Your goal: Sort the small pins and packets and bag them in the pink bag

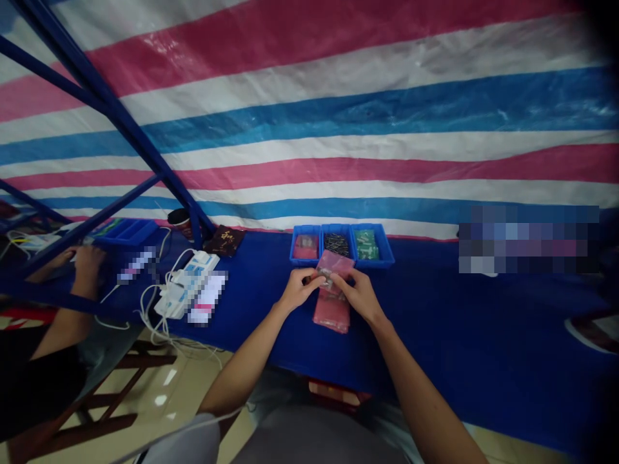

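Note:
My left hand [296, 290] and my right hand [362, 293] are both closed, pinching a small pink plastic bag [337, 261] between thumbs and fingers. Small greyish contents show near my thumbs, too unclear to name. Beneath and nearer to me, a pile of similar pink bags [331, 314] lies on the blue tabletop [435, 322]. Just beyond my hands stand three joined blue bins [388, 256]. Pink bagged items [305, 246] fill the left one, dark screw-like pieces [336, 244] the middle one, and green packets [365, 245] the right one.
A white power strip [181, 290] with tangled cables lies to the left, beside a blurred-out phone [207, 299]. Farther left are a dark pouch [225, 240], a cup [180, 222], blue frame bars [130, 142] and another person's hands [88, 261]. A striped sheet [338, 142] hangs behind.

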{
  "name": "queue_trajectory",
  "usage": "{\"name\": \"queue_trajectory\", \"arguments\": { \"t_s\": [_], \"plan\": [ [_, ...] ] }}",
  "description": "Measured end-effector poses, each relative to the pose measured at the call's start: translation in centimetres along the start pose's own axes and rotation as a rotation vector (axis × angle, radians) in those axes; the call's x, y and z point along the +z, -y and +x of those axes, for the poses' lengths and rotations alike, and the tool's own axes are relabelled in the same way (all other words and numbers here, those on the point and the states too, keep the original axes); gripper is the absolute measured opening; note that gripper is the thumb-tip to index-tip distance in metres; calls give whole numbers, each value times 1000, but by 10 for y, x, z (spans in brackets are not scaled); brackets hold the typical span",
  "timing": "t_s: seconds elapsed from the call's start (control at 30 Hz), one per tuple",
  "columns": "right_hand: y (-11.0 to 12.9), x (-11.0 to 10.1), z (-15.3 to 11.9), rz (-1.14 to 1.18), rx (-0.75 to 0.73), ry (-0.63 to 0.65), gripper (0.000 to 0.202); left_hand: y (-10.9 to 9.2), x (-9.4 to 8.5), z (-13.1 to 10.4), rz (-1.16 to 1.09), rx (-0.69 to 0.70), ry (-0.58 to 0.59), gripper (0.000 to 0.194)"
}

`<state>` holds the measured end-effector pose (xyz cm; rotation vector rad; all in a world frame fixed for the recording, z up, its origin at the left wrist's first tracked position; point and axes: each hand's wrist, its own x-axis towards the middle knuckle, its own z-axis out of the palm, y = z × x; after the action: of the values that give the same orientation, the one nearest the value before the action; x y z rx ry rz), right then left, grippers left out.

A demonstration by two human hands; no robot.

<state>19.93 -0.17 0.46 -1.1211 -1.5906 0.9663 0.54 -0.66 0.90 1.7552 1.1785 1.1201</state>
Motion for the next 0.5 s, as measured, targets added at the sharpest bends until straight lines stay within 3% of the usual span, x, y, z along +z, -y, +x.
{"name": "queue_trajectory", "arguments": {
  "t_s": [0.13,0.5],
  "plan": [
    [-2,0,-1,-111,-45,-5,42,2,0,1,4,5,10,49],
    [-3,-2,-1,-60,-22,-67,42,0,0,2,32,-14,91,38]
  ]
}}
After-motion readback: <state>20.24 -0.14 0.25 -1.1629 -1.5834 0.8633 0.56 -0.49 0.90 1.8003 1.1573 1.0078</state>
